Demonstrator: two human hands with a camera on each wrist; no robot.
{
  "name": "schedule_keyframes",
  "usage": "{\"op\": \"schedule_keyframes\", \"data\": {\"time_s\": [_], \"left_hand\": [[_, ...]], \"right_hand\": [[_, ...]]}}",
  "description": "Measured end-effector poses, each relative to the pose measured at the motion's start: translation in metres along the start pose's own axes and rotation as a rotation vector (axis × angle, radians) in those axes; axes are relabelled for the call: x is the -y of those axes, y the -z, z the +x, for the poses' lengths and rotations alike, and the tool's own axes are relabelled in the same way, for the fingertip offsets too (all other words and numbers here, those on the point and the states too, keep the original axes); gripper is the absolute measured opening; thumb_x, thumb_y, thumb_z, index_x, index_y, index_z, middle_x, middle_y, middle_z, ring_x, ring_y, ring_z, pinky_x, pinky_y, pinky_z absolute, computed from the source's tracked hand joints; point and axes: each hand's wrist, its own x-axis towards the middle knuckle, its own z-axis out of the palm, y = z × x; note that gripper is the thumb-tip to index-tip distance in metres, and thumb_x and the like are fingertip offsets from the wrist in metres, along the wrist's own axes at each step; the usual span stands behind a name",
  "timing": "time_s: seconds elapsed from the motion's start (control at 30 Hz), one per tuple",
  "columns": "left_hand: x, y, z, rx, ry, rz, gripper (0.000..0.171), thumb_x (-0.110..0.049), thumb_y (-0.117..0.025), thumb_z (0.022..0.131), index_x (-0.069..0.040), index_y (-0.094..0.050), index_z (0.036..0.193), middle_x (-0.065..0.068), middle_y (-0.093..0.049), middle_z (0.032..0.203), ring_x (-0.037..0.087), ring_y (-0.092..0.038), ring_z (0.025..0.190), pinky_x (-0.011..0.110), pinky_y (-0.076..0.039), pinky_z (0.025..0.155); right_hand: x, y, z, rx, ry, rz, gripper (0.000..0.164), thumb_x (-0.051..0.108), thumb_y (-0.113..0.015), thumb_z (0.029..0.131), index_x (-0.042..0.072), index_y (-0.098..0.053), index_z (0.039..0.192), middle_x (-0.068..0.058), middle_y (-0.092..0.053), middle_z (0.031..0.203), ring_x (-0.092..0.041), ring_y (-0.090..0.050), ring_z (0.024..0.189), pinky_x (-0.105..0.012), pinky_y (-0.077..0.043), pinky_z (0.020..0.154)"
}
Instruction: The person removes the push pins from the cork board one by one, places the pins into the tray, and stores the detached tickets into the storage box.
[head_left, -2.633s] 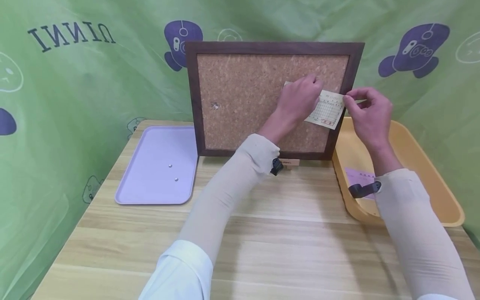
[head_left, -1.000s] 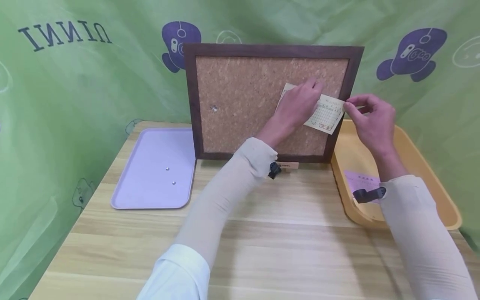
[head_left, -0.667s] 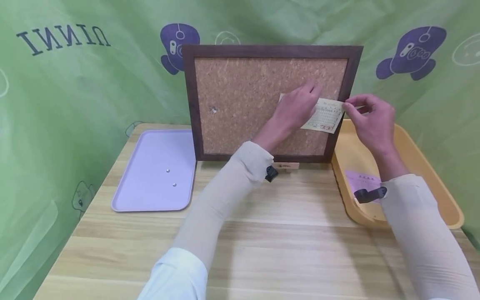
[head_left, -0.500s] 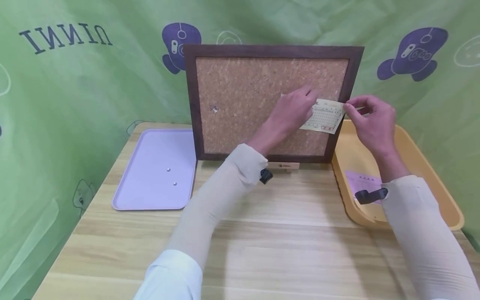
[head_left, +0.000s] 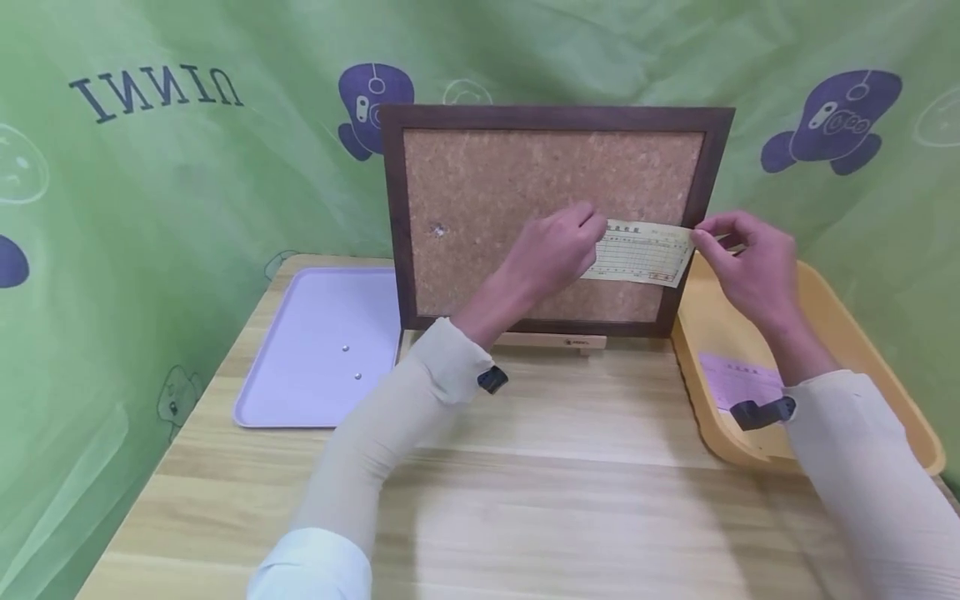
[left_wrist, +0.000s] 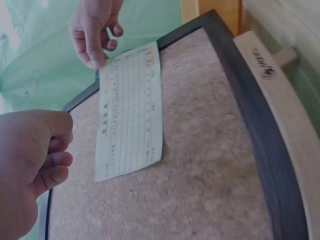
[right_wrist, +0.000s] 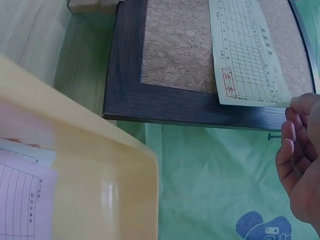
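A pale yellow printed receipt slip (head_left: pixel 641 252) lies against the framed cork board (head_left: pixel 495 179), its right end overlapping the dark frame. My right hand (head_left: pixel 753 262) pinches the slip's top right corner between thumb and forefinger, as the right wrist view (right_wrist: pixel 305 135) also shows. My left hand (head_left: pixel 551 250) is held before the board, covering the slip's left end in the head view. From the left wrist, that hand (left_wrist: pixel 30 165) appears beside the slip and apart from it, fingers curled and thumb tucked in; nothing shows in its grasp. No pin is visible on the slip.
A lilac tray (head_left: pixel 300 383) with two small shiny studs (head_left: pixel 357 377) stands left of the board. At right, a yellow bin (head_left: pixel 862 367) holds a pink form (head_left: pixel 738 379). Below the board runs a wooden ledge (head_left: pixel 555 341). A small shiny mark (head_left: pixel 438 230) shows on the cork.
My left hand has moved left and down along the slip, uncovering more of it. The slip's tilted left end has come down, so it lies nearer level. My right hand keeps its corner.
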Motion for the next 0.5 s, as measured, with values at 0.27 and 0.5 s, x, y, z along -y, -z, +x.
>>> {"op": "schedule_keyframes", "data": {"time_s": [0.27, 0.5], "left_hand": [[0.014, 0.012, -0.028, -0.01, 0.009, -0.008, 0.015, -0.004, -0.055, 0.099, 0.0, -0.07, 0.102, 0.008, -0.067, 0.099, 0.015, -0.06, 0.077, 0.023, -0.051, 0.063], [0.034, 0.018, -0.057, -0.079, 0.024, -0.028, 0.012, -0.002, -0.058, 0.098, 0.0, -0.07, 0.094, 0.008, -0.064, 0.089, 0.018, -0.059, 0.071, 0.028, -0.052, 0.062]], "right_hand": [[0.001, 0.006, -0.008, -0.009, 0.004, 0.005, 0.023, 0.021, -0.073, 0.096, 0.001, -0.074, 0.108, 0.025, -0.061, 0.09, 0.003, -0.057, 0.077, -0.01, -0.043, 0.07], [0.001, 0.011, -0.013, 0.011, -0.012, 0.011, 0.023, 0.02, -0.073, 0.096, 0.0, -0.074, 0.108, 0.025, -0.06, 0.088, 0.0, -0.055, 0.077, -0.009, -0.043, 0.069]]}}
